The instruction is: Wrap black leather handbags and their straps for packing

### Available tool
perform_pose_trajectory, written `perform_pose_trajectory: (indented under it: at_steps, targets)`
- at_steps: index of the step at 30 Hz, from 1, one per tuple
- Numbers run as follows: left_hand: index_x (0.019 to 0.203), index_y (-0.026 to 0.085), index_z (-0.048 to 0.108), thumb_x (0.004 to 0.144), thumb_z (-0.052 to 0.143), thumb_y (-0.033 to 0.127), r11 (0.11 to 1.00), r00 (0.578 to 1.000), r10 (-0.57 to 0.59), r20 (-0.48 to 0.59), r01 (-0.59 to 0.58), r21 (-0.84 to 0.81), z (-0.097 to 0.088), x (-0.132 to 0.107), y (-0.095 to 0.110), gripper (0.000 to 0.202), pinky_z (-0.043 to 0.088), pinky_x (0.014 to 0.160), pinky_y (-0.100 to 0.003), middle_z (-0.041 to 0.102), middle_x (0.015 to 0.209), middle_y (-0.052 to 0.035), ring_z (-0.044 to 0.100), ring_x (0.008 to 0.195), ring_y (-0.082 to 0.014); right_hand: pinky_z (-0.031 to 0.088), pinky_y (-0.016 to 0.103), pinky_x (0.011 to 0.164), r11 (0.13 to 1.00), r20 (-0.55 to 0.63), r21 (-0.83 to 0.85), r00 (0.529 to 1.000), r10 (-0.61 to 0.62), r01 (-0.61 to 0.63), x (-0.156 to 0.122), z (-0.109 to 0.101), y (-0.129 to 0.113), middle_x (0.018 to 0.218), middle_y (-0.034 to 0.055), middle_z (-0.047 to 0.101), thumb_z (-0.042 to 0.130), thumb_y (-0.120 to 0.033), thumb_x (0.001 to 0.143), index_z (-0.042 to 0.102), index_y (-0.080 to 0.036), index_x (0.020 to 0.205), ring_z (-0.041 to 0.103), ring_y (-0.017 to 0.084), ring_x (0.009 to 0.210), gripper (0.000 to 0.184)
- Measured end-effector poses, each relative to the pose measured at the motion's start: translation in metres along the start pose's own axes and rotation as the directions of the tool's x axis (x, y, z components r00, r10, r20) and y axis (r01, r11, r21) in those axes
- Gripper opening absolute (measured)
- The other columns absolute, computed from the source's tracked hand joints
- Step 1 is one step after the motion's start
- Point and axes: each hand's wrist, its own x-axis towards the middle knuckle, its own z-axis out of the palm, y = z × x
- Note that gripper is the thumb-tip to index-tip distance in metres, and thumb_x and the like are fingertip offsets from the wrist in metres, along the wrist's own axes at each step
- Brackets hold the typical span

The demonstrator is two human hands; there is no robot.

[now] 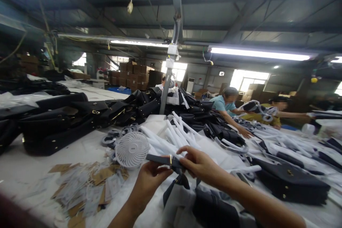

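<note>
My left hand (pixel 149 181) and my right hand (pixel 199 165) both pinch a dark bag strap (pixel 162 159) with a small gold fitting, held just above the white table (pixel 91 146). The strap's loose end (pixel 173 185) hangs down between my wrists toward a dark bag (pixel 213 210) lying near me. A small white fan (pixel 131 149) stands right behind the strap, to the left of my hands.
Black handbags (pixel 61 121) are piled at the left and centre back. White wrapped straps (pixel 176 133) and paper tags (pixel 85 185) litter the table. A metal pole (pixel 167 85) rises mid-table. Two other people (pixel 227 105) work at the far right, and another black bag (pixel 288 181) lies to my right.
</note>
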Motion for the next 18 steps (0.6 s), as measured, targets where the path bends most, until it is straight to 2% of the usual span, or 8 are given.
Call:
perform_pose_trajectory:
  at_steps: [2, 5, 7, 9, 11, 13, 15, 18]
  targets:
    - [0.102, 0.02, 0.075, 0.07, 0.084, 0.027, 0.999, 0.999, 0.03, 0.036, -0.032, 0.039, 0.015, 0.004, 0.005, 0.034, 0.051, 0.097, -0.04, 0.076, 0.108, -0.009, 0.068, 0.106, -0.0304, 0.045, 0.027, 0.066, 0.974, -0.109, -0.182, 0.982, -0.155, 0.134, 0.0, 0.003, -0.015, 0.081, 0.0011, 0.063, 0.055, -0.042, 0.094, 0.058, -0.023, 0.123, 0.057, 0.015, 0.069, 0.035]
    - [0.1, 0.019, 0.075, 0.074, 0.077, 0.025, 0.977, 0.989, 0.114, 0.09, -0.128, 0.171, 0.035, 0.007, 0.011, 0.027, 0.055, 0.089, -0.039, 0.077, 0.098, -0.0072, 0.069, 0.1, -0.03, 0.047, 0.033, 0.087, 0.884, -0.125, -0.378, 0.93, -0.344, 0.276, -0.002, 0.005, -0.026, 0.109, 0.0061, 0.059, 0.067, -0.036, 0.086, 0.061, -0.026, 0.128, 0.06, 0.02, 0.094, 0.043]
    - [0.098, 0.019, 0.073, 0.074, 0.073, 0.021, 0.958, 0.983, 0.149, 0.106, -0.17, 0.229, 0.043, 0.009, 0.012, 0.023, 0.057, 0.083, -0.036, 0.076, 0.094, -0.0054, 0.07, 0.094, -0.0281, 0.048, 0.032, 0.089, 0.838, -0.098, -0.43, 0.905, -0.413, 0.336, -0.004, 0.005, -0.024, 0.117, 0.0063, 0.056, 0.071, -0.028, 0.082, 0.065, -0.028, 0.123, 0.061, 0.019, 0.095, 0.042]
    - [0.101, 0.019, 0.071, 0.076, 0.071, 0.02, 0.955, 0.98, 0.16, 0.119, -0.184, 0.232, 0.047, 0.011, 0.011, 0.025, 0.056, 0.083, -0.034, 0.074, 0.1, -0.0053, 0.069, 0.094, -0.0258, 0.047, 0.031, 0.09, 0.808, -0.097, -0.467, 0.888, -0.45, 0.359, -0.004, 0.003, -0.02, 0.121, 0.0061, 0.056, 0.067, -0.02, 0.083, 0.069, -0.028, 0.118, 0.061, 0.019, 0.098, 0.035]
    - [0.105, 0.019, 0.068, 0.079, 0.07, 0.025, 0.955, 0.977, 0.161, 0.138, -0.189, 0.226, 0.05, 0.013, 0.008, 0.027, 0.055, 0.086, -0.034, 0.071, 0.106, -0.0062, 0.068, 0.096, -0.0245, 0.045, 0.034, 0.093, 0.788, -0.14, -0.504, 0.867, -0.478, 0.353, -0.005, -0.003, -0.016, 0.122, 0.0061, 0.059, 0.06, -0.019, 0.088, 0.072, -0.028, 0.112, 0.06, 0.021, 0.105, 0.028]
    - [0.105, 0.018, 0.067, 0.08, 0.071, 0.031, 0.955, 0.976, 0.148, 0.16, -0.183, 0.233, 0.052, 0.016, 0.005, 0.028, 0.055, 0.084, -0.033, 0.071, 0.103, -0.0068, 0.068, 0.095, -0.0242, 0.044, 0.036, 0.093, 0.807, -0.233, -0.495, 0.846, -0.48, 0.321, -0.006, -0.011, -0.015, 0.117, 0.0063, 0.063, 0.058, -0.027, 0.092, 0.075, -0.027, 0.103, 0.058, 0.025, 0.108, 0.02]
    - [0.103, 0.018, 0.067, 0.08, 0.072, 0.033, 0.954, 0.977, 0.124, 0.176, -0.166, 0.248, 0.054, 0.017, 0.003, 0.028, 0.053, 0.083, -0.031, 0.072, 0.099, -0.0061, 0.068, 0.092, -0.0231, 0.045, 0.036, 0.088, 0.881, -0.343, -0.384, 0.844, -0.413, 0.275, -0.008, -0.02, -0.014, 0.106, 0.0062, 0.068, 0.057, -0.039, 0.093, 0.077, -0.024, 0.095, 0.061, 0.024, 0.1, 0.025]
    - [0.104, 0.019, 0.068, 0.08, 0.073, 0.036, 0.956, 0.978, 0.09, 0.189, -0.138, 0.26, 0.057, 0.018, -0.001, 0.029, 0.051, 0.083, -0.029, 0.072, 0.099, -0.0049, 0.067, 0.091, -0.0213, 0.045, 0.03, 0.068, 0.987, -0.417, -0.026, 0.896, -0.154, 0.158, -0.013, -0.033, -0.008, 0.087, 0.0071, 0.071, 0.054, -0.059, 0.091, 0.078, -0.019, 0.093, 0.062, 0.02, 0.078, 0.046]
